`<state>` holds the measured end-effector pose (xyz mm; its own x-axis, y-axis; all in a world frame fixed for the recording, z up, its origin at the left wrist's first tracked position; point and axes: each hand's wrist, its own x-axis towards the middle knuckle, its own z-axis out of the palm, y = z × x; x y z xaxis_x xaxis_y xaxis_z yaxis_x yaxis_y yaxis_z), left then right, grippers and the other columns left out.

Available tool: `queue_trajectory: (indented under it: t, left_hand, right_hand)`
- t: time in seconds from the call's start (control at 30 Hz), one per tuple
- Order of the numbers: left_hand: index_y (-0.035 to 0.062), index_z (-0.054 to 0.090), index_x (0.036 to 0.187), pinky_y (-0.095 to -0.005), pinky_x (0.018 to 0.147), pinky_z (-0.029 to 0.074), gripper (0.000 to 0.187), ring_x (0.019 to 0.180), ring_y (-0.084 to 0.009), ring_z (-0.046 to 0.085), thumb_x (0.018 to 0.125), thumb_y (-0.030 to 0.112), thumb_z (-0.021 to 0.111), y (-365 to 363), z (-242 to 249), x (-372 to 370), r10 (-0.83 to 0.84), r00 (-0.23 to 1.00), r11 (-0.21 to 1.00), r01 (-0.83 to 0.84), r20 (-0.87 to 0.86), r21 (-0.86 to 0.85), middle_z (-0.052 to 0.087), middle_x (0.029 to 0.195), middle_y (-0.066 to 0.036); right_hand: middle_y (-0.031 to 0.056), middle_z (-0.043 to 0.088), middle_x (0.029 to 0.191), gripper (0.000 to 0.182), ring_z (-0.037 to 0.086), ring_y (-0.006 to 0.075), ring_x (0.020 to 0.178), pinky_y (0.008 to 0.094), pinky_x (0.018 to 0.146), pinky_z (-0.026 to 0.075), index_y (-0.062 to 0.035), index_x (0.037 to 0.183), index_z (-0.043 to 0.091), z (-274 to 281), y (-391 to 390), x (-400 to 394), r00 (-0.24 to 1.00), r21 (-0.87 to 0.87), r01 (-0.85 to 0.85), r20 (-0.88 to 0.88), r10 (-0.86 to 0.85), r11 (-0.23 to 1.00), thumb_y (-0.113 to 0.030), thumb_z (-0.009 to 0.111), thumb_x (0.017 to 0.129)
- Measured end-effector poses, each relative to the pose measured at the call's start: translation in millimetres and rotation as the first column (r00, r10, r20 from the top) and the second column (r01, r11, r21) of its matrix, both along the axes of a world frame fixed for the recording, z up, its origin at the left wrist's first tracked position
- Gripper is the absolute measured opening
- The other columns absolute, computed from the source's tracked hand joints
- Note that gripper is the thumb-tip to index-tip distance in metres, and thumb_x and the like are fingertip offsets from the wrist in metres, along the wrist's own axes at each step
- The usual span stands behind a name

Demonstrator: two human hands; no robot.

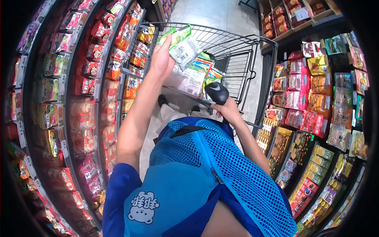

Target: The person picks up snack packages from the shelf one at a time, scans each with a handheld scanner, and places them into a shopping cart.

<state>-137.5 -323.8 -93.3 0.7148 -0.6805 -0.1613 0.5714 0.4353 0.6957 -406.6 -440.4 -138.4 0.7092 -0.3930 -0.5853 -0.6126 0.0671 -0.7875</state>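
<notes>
My left hand [162, 59] is closed on the edge of a snack packet [184, 50], green at the top with a clear lower part and a white barcode label. The packet is raised over the shopping cart [197, 28], its label turned up toward me. In my right hand [229, 111] is a black handheld barcode scanner [216, 93], fingers wrapped round its grip, close to the cart's handle bar. The scanner's head points toward the cart. Below the held packet, several colourful snack packets [194, 81] lie in the cart, partly hidden by it and the scanner.
Shelves of bagged snacks [82, 114] run close along my left. On the right stand more hanging snack bags [318, 85] and boxed goods [312, 170]. Open cartons [294, 15] sit at the upper right. Tiled floor [205, 12] continues beyond the cart.
</notes>
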Motion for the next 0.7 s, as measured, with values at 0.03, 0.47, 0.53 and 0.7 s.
queue_trajectory:
  t: [0.03, 0.47, 0.53, 0.7]
  left_hand:
    - [0.0001, 0.05, 0.127, -0.0395, 0.1, 0.046, 0.036, 0.115, -0.0238, 0.059, 0.104, 0.025, 0.04, 0, -2, 0, -0.001, 1.0, 1.0, 0.001, 0.01, 0.003, 0.059, 0.126, -0.013]
    - [-0.0013, 0.052, 0.124, -0.0387, 0.099, 0.048, 0.035, 0.113, -0.024, 0.061, 0.103, 0.025, 0.043, 0, -10, -6, -0.017, 0.998, 0.998, 0.014, 0.054, 0.054, 0.061, 0.123, -0.015]
    - [-0.0015, 0.052, 0.125, -0.0388, 0.099, 0.048, 0.035, 0.113, -0.024, 0.06, 0.103, 0.025, 0.044, 0, -11, -6, -0.02, 0.998, 0.998, 0.017, 0.052, 0.059, 0.061, 0.123, -0.015]
    - [-0.0018, 0.051, 0.127, -0.0381, 0.1, 0.046, 0.036, 0.114, -0.0236, 0.06, 0.103, 0.025, 0.045, 3, -24, -1, -0.011, 0.999, 0.997, 0.008, 0.044, 0.072, 0.061, 0.123, -0.014]
  right_hand:
    - [0.0066, 0.063, 0.065, 0.017, 0.059, 0.0106, 0.05, 0.0273, 0.043, 0.045, 0.0019, 0.085, 0.061, 8, 4, 11, 0.999, -0.011, -0.044, 0.003, 0.044, 0.999, -0.008, 0.073, 0.077]
    - [0.0041, 0.063, 0.064, 0.018, 0.059, 0.0098, 0.052, 0.0262, 0.047, 0.046, 0.0006, 0.09, 0.062, 94, 28, 50, 0.965, -0.121, 0.022, 0.261, 0.01, 0.992, -0.006, 0.074, 0.077]
    - [0.0031, 0.061, 0.061, 0.014, 0.057, 0.0086, 0.049, 0.0252, 0.045, 0.044, 0.0007, 0.084, 0.063, 96, 29, 43, 0.953, -0.135, 0.043, 0.303, 0.0, 0.99, -0.005, 0.074, 0.078]
    - [0.0053, 0.065, 0.068, 0.023, 0.06, 0.0091, 0.056, 0.0264, 0.051, 0.048, 0.0011, 0.093, 0.064, 107, 29, 11, 0.968, -0.061, 0.076, 0.244, -0.06, 0.995, -0.005, 0.076, 0.075]
